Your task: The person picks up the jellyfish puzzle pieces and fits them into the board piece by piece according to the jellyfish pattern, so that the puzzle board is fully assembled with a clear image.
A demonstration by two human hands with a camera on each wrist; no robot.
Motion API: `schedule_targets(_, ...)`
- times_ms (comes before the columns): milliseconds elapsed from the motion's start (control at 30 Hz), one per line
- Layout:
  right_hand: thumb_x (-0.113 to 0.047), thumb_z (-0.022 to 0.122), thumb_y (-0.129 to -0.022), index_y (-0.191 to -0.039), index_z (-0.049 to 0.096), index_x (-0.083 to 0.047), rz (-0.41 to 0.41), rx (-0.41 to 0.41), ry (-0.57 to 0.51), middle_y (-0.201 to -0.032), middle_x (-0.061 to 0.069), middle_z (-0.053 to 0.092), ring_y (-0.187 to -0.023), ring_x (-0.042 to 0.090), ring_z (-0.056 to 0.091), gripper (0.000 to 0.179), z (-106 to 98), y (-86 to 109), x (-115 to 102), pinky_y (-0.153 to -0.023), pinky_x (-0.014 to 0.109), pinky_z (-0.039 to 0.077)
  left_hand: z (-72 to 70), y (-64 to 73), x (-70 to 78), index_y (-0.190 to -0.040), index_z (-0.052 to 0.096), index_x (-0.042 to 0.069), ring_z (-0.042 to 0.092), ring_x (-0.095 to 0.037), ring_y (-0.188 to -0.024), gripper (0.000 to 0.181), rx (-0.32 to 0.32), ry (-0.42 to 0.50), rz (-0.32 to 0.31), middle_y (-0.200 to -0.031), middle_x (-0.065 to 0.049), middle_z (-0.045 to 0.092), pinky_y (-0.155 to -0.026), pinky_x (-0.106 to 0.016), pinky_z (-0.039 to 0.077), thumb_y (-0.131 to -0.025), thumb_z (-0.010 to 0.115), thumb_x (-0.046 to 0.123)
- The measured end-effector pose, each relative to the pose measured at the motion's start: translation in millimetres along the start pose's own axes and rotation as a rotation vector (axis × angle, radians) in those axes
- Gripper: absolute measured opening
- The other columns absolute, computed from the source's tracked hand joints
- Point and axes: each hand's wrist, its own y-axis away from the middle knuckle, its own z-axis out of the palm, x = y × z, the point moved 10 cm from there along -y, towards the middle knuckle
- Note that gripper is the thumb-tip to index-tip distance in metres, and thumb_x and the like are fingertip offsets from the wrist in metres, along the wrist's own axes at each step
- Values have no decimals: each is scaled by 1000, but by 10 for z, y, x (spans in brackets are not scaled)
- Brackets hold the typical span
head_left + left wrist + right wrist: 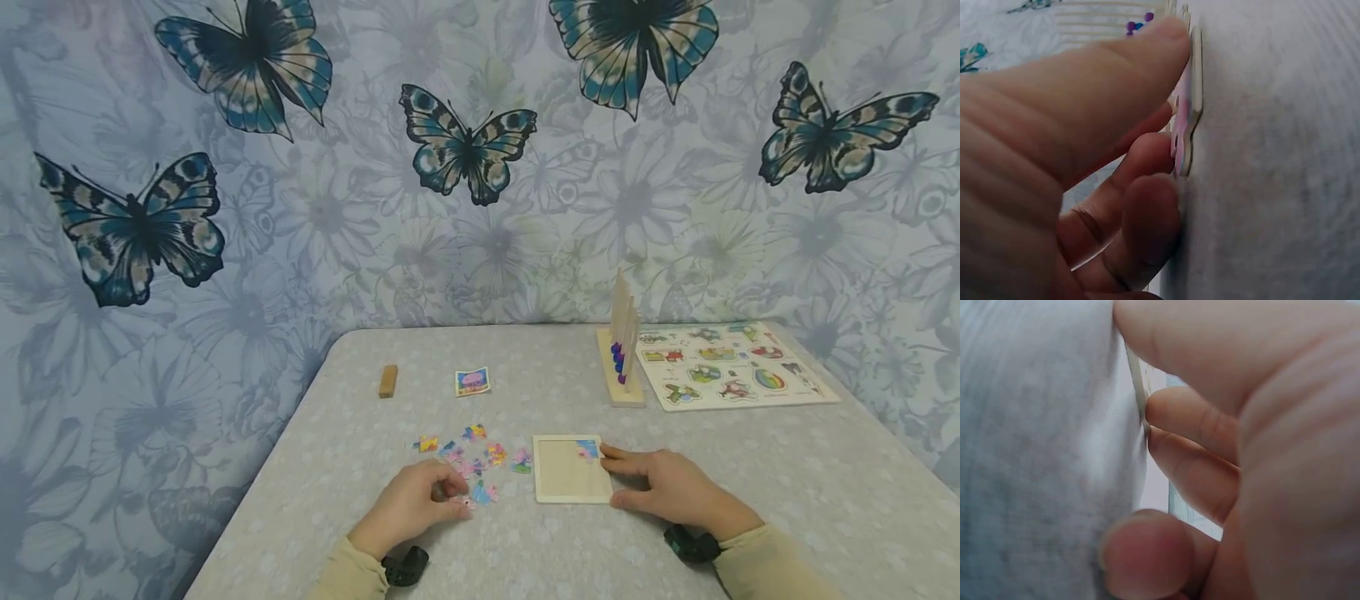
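My left hand point(412, 504) is low over the near side of a loose group of jigsaw pieces point(495, 454). Its thumb and fingertips close around a pink jigsaw piece point(1182, 119), seen edge-on against the tabletop in the left wrist view. In the head view that piece is mostly covered by the fingers. To the right lies a square wooden puzzle tray point(570, 475), with a blue and pink piece point(587, 450) set in its upper right corner. My right hand point(667, 487) rests at the tray's right edge, fingers extended and fingertips touching the rim.
Behind the pieces lie a small picture card point(472, 382) and a wooden block point(387, 381). A wooden stand with upright rods and blue and purple beads point(621, 367) stands farther back, beside a large picture board point(735, 367). The patterned wall point(480, 250) rises behind the table.
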Motion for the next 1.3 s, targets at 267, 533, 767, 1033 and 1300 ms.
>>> schedule_targets(267,-61,68,-91,-143,63,-22,13,-8,11,-155,-5,51,-132,32,58,66,-2,5,4,-100,51,51,10,6,29,-91,73,28,53,-3,-70,22,-7,3,31,-86,10,62,-64,-24,46,-80,88,38)
schedule_targets(533,-61,66,-92,-144,62,-22,-16,-16,11,-155,-6,50,-132,29,59,65,51,-59,-32,-101,50,51,-68,72,16,-85,71,30,53,-3,-66,17,50,47,44,-83,10,62,-61,-24,46,-82,87,36)
schedule_targets(767,-64,65,-91,-144,62,-22,-16,-5,28,-155,-5,50,-133,28,58,67,51,-57,-13,-100,50,52,-76,66,-3,-89,70,28,53,-5,-63,11,46,99,13,-81,11,63,-57,-24,46,-92,79,34)
schedule_targets(1033,-64,65,-91,-144,62,-22,-15,4,29,-155,-6,50,-134,29,57,67,32,-36,-2,-100,51,52,-66,30,9,-92,67,23,56,-5,-65,13,71,141,6,-81,10,63,-59,-24,47,-96,75,32)
schedule_targets(1300,-64,66,-91,-144,62,-21,-11,1,26,-155,-5,50,-132,29,58,68,12,-6,4,-99,50,52,-75,-4,182,-88,66,16,58,-5,-67,13,103,249,31,-80,6,65,-59,-23,49,-93,78,20)
